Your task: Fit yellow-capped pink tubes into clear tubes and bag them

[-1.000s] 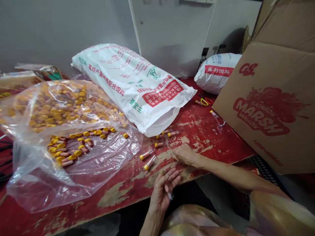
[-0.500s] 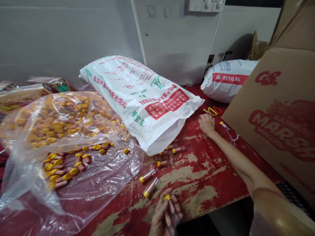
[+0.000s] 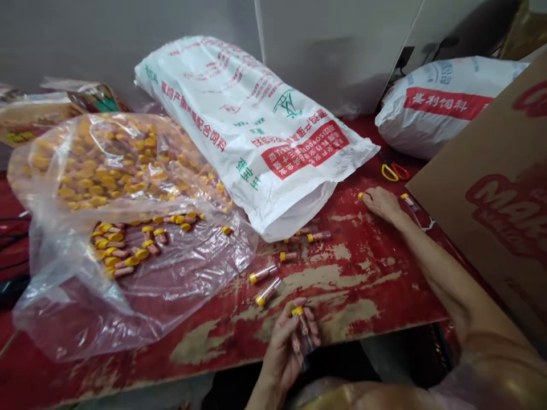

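Observation:
My left hand [image 3: 290, 341] is closed round a few clear tubes with yellow caps [image 3: 302, 326] at the near edge of the worn red table [image 3: 354, 285]. My right hand [image 3: 382, 203] is stretched far across the table, its fingers closed on a small yellow-capped tube [image 3: 361, 196]. Another tube [image 3: 409, 201] lies just right of that hand, beside the cardboard box. Several loose tubes [image 3: 265, 282] lie on the table ahead of my left hand.
A big clear plastic bag [image 3: 106, 188] full of yellow-capped tubes sprawls on the left. A white printed sack [image 3: 256, 125] lies across the middle, a second sack [image 3: 444, 102] at the back right. Red and yellow scissors [image 3: 393, 171] lie near a large cardboard box [image 3: 496, 193].
My right hand went from the near table edge out to the far right by the box and closed on a tube. My left hand shifted a little with its tubes.

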Tool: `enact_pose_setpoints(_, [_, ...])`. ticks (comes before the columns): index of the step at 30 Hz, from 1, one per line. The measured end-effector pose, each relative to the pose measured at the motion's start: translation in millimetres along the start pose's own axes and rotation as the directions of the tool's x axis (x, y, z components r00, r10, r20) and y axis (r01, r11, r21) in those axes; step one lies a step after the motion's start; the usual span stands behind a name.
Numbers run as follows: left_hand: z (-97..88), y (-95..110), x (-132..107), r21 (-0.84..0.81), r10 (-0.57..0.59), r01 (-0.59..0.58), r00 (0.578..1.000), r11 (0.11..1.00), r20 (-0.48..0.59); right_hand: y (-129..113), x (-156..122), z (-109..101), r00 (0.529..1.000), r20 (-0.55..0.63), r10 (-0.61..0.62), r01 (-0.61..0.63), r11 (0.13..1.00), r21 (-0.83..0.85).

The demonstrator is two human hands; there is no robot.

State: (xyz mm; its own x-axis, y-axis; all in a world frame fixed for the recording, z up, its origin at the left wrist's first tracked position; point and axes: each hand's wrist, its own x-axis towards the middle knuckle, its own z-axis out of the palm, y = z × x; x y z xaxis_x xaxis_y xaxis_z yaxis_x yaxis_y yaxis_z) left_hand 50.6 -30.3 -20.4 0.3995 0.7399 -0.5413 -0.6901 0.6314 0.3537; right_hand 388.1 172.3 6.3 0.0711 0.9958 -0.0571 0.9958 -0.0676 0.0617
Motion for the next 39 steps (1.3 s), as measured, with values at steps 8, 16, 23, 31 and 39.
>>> enact_pose_setpoints(8, [4.2,-3,-9,0.007,-0.037,0.037,0.997,0.999,-0.071,-120,-154,-23,0.884,0.341,-0.319,0.364,0.928,-0.076])
enact_pose_setpoints(16, [9.9,-10,-10,0.012,-0.066,0.067,0.995,0.998,-0.076,-128,-155,-1,0.917,0.292,-0.272,0.29,0.957,-0.022])
enact_pose_setpoints(23, [6.8,-1,-3,-0.11,-0.063,0.067,0.997,0.992,0.036,-149,-198,4,0.979,-0.036,-0.199,0.194,0.879,0.436])
enact_pose_setpoints(31, [-1.6,0,8,-0.11,-0.077,0.09,0.99,0.99,0.114,-101,-165,11,0.901,-0.235,-0.364,0.429,0.665,0.611])
enact_pose_setpoints(39, [-10.7,1,0,-0.09,-0.087,0.103,0.983,0.991,0.159,48,-47,11,0.811,-0.145,0.567,-0.563,0.823,0.075])
